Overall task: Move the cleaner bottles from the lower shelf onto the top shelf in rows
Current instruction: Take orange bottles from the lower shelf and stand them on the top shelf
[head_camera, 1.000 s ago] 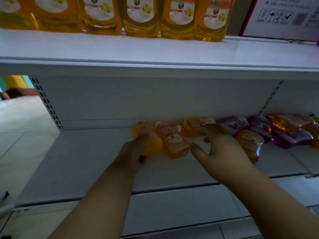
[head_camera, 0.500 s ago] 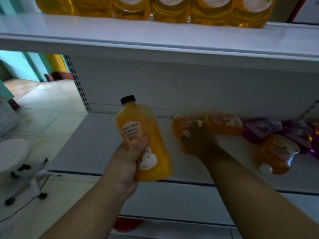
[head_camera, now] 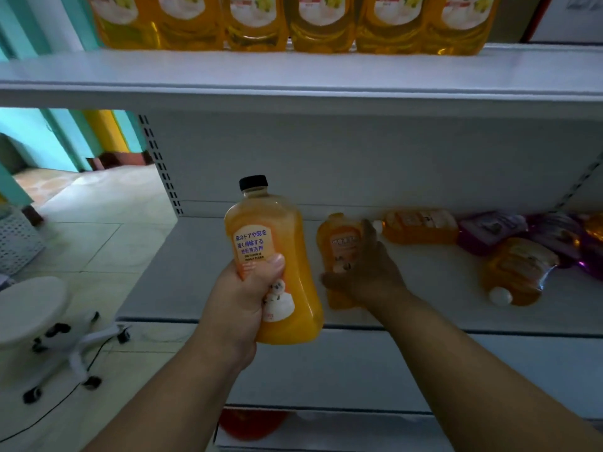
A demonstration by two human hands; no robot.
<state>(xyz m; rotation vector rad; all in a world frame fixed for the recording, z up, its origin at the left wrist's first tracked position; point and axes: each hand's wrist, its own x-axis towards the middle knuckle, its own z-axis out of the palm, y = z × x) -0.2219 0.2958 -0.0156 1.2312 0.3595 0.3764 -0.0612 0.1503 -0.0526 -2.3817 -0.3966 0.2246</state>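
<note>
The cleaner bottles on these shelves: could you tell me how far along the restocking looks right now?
Done: a row of yellow bottles already stands along the top shelf. In hand: the left hand grips an upright orange bottle, lifted clear of the lower shelf, while the right hand grips a lying orange bottle. Left: more orange bottles and purple bottles lie there.

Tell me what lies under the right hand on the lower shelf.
An orange cleaner bottle lies flat under the right hand; the palm covers its lower half, and the grip itself is hidden.
</note>
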